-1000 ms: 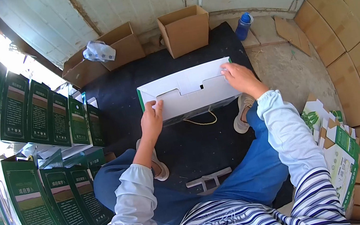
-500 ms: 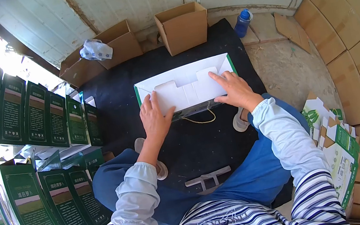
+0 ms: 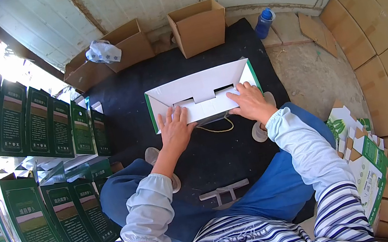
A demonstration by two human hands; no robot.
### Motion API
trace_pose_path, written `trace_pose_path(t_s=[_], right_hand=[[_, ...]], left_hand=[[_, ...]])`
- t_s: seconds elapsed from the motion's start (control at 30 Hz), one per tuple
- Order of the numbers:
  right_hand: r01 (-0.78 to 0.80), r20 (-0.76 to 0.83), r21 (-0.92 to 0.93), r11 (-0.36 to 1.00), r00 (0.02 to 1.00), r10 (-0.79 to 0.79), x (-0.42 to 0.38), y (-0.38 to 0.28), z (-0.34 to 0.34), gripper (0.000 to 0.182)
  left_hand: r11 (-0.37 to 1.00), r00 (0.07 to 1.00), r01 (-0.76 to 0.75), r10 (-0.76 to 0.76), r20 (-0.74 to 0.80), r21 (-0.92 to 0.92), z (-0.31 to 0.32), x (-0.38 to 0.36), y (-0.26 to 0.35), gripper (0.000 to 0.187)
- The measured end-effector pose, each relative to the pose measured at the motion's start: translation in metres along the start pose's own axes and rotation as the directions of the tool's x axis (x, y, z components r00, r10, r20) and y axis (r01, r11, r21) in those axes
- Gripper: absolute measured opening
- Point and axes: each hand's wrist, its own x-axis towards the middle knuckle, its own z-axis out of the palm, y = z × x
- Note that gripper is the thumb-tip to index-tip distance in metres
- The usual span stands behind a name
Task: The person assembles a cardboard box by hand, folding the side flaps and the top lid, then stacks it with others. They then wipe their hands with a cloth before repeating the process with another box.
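Note:
A carton (image 3: 198,84) with a white inside and green edges lies before me on the black mat, its open side facing up. Its near white flap (image 3: 205,110) is folded inward, with two dark slots showing along the far edge. My left hand (image 3: 176,129) rests on the left part of this flap, fingers spread and thumb towards the front edge. On the right part lies my right hand (image 3: 251,102), its fingers also spread and pressing down. A pale cord handle (image 3: 219,130) hangs out from the carton's near side.
Green printed cartons (image 3: 35,221) stand in rows on the left. Brown boxes (image 3: 198,29) stand at the back, near a blue bottle (image 3: 264,24). Stacked brown cartons (image 3: 377,99) line the right side, beside flattened printed boxes (image 3: 366,168). A small frame (image 3: 225,193) lies between my legs.
The near flap's tabs have gone down into the carton, and two dark slots now show. My left hand has shifted slightly right and down; my right hand has moved slightly down.

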Motion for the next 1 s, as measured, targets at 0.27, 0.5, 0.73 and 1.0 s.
trace_pose_path(t_s=[0.27, 0.5, 0.73, 1.0], right_hand=[[-0.007, -0.342, 0.107, 0.994, 0.939, 0.043, -0.002, 0.011, -0.01, 0.06], [-0.324, -0.134, 0.715, 0.619, 0.806, 0.576, 0.028, 0.076, 0.022, 0.071], [-0.672, 0.623, 0.74, -0.033, 0.665, 0.412, -0.011, 0.111, 0.023, 0.097], [-0.53, 0.434, 0.771, 0.354, 0.843, 0.317, -0.006, 0.103, 0.059, 0.052]], left_hand=[[0.985, 0.952, 0.089, -0.128, -0.278, -0.149, -0.018, 0.003, 0.008, 0.067], [0.49, 0.681, 0.524, -0.732, -0.003, -0.697, -0.006, 0.026, -0.052, 0.069], [-0.34, 0.434, 0.738, -0.422, 0.796, -0.583, 0.015, -0.014, -0.089, 0.074], [-0.233, 0.627, 0.705, -0.237, 0.742, -0.67, 0.012, -0.014, -0.063, 0.055]])
